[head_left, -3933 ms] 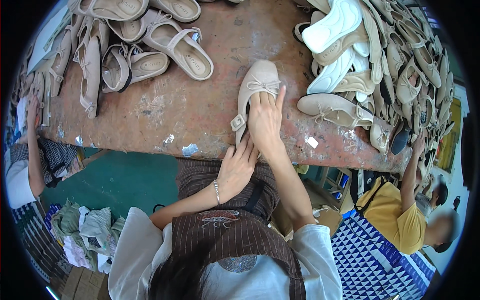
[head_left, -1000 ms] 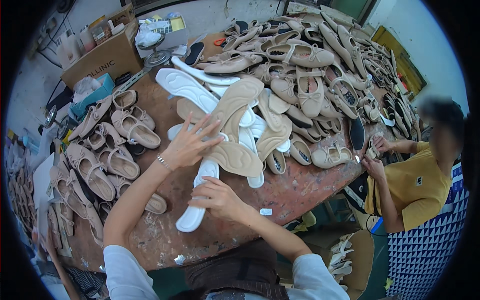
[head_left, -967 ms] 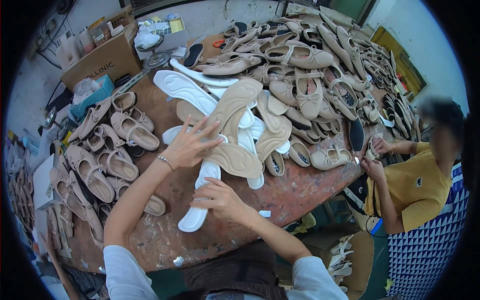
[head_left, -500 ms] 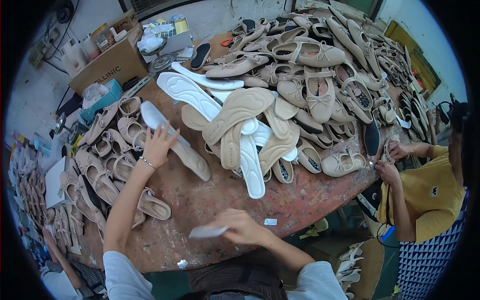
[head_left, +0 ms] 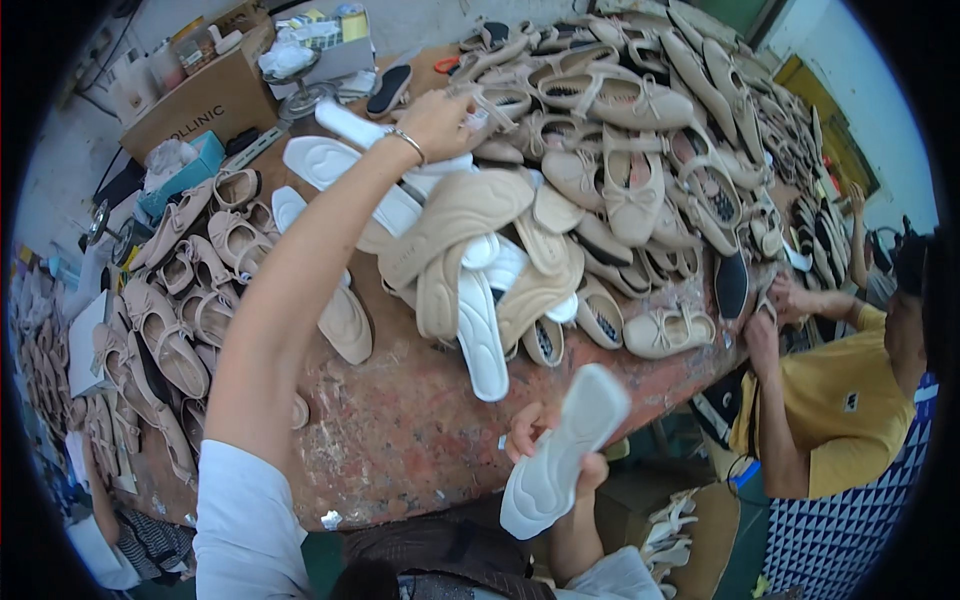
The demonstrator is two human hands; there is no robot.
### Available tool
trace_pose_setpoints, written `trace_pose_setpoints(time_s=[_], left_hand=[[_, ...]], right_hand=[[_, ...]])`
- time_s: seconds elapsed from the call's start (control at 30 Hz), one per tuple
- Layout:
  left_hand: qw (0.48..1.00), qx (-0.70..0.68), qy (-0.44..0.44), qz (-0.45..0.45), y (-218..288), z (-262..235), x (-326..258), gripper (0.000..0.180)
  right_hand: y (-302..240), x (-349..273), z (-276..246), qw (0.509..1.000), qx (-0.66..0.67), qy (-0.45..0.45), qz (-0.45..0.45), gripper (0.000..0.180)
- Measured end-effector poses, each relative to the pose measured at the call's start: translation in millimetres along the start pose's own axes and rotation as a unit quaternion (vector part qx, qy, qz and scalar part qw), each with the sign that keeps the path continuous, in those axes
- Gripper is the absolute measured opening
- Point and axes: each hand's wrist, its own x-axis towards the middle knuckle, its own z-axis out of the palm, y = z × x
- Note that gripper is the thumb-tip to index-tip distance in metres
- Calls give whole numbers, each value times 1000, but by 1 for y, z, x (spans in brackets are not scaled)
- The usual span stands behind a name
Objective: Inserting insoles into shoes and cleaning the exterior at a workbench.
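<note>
My right hand (head_left: 540,440) is shut on a white foam insole (head_left: 570,440), held tilted just off the near edge of the worn red-brown table (head_left: 420,440). My left arm stretches far across the table. My left hand (head_left: 438,118) is at the edge of a heap of beige flat shoes (head_left: 620,180), fingers curled against one of them; a grip is not visible. A silver bracelet sits on that wrist. Under the arm lies a loose stack of beige and white insoles (head_left: 470,260).
More beige flats (head_left: 180,310) line the table's left side. A cardboard box (head_left: 200,100) and clutter stand at the far left corner. A person in a yellow shirt (head_left: 840,410) works at the right edge. A black insole (head_left: 733,285) lies near them.
My left hand has moved from the left-side shoes up and right to the far shoe heap. My right hand has lifted the white insole higher at the near edge.
</note>
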Motion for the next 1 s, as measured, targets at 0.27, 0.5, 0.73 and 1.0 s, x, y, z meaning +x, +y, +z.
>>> trace_pose_setpoints(time_s=[0.27, 0.5, 0.73, 1.0], left_hand=[[925, -292, 61, -238, 83, -145, -178, 17], [805, -346, 105, -470, 193, -214, -368, 14], [684, -520, 74, -507, 268, -140, -419, 55], [819, -379, -4, -430, 279, -102, -408, 55]], right_hand=[[-33, 7, 133, 935, 115, -335, 33, 48], [7, -60, 199, 975, 138, -114, -133, 55], [44, -33, 188, 928, 196, -317, 31, 31], [44, -53, 80, 967, -15, 128, 221, 70]])
